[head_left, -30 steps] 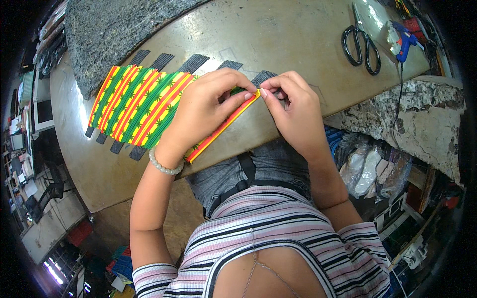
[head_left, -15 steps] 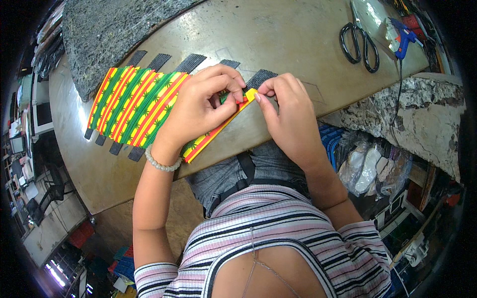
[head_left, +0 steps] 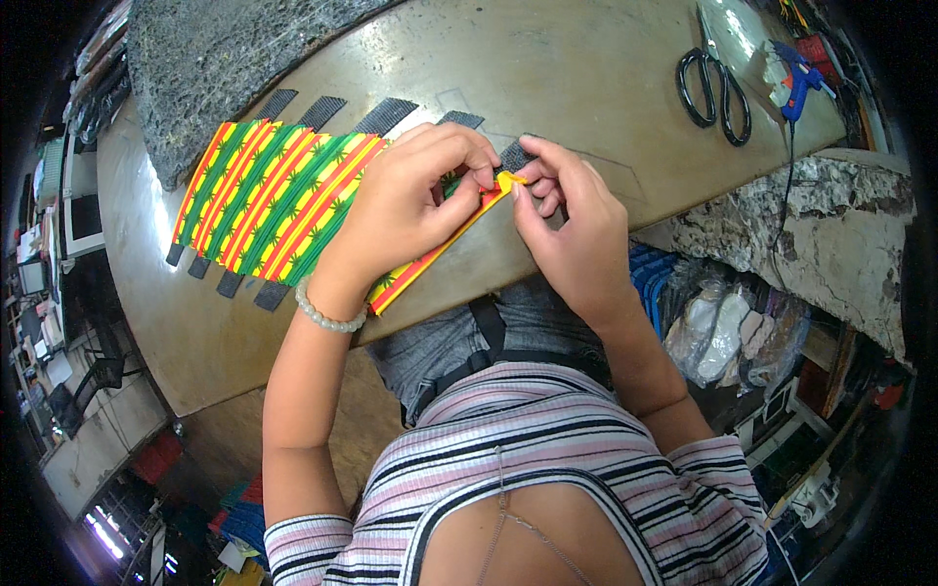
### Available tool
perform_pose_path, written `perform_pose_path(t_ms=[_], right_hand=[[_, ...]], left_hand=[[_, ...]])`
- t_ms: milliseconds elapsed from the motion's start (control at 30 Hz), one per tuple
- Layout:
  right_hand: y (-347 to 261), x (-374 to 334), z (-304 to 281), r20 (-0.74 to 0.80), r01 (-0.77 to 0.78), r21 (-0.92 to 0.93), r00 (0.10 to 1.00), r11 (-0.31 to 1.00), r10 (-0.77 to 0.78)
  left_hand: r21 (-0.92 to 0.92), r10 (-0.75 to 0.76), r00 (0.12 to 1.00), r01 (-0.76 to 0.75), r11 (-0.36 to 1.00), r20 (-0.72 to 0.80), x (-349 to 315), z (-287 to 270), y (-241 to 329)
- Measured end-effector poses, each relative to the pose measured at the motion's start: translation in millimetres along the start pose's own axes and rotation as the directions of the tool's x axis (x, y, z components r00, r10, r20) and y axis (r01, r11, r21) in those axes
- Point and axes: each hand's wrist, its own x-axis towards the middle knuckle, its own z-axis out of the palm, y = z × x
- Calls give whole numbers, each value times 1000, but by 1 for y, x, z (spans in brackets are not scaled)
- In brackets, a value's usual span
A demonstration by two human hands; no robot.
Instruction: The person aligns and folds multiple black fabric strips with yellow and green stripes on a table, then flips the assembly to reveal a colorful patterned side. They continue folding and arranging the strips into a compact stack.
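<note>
A panel of red, yellow and green leaf-printed ribbon strips point(head_left: 264, 200) lies on the table in side-by-side rows, with ends of dark grey woven straps point(head_left: 386, 115) jutting out along both sides. Over its right end, my left hand point(head_left: 405, 200) pinches the edge of the outermost ribbon between thumb and fingertips. Close beside it, my right hand point(head_left: 572, 210) grips the ribbon's small yellow end point(head_left: 508, 183) between thumb and index finger, its other fingers curled. A dark strap end shows just behind that pinch. My left hand hides part of the panel.
Black-handled scissors point(head_left: 713, 98) and a blue glue gun point(head_left: 803, 83) with a cord lie at the far right of the table point(head_left: 586, 68). A rough grey slab point(head_left: 225, 68) covers the far left. Plastic-wrapped goods point(head_left: 728, 332) sit below the table at right.
My right hand has shifted slightly right, and the yellow ribbon end now looks drawn out and bent. The left hand keeps its pinch. The whole view has shifted a little.
</note>
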Motion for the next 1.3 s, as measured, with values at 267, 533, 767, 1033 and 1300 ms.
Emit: perform_pose_path(t_ms=[267,533,767,1033,1300], right_hand=[[4,9,0,20,272,93,961,958,-275],[6,8,-2,2,-6,149,1000,989,6],[5,14,-3,-8,-59,63,998,996,59],[6,13,3,-39,-3,-39,999,999,2],[10,13,-3,18,-138,190,990,972,137]], left_hand=[[44,-106,994,107,993,-32,-2,2,6],[-97,-122,992,121,988,-9,-2,-2,5],[-132,-123,992,125,983,21,-3,-3,4],[-74,-38,999,36,997,-27,0,1,2],[-2,-74,996,74,997,-51,0,4,4]])
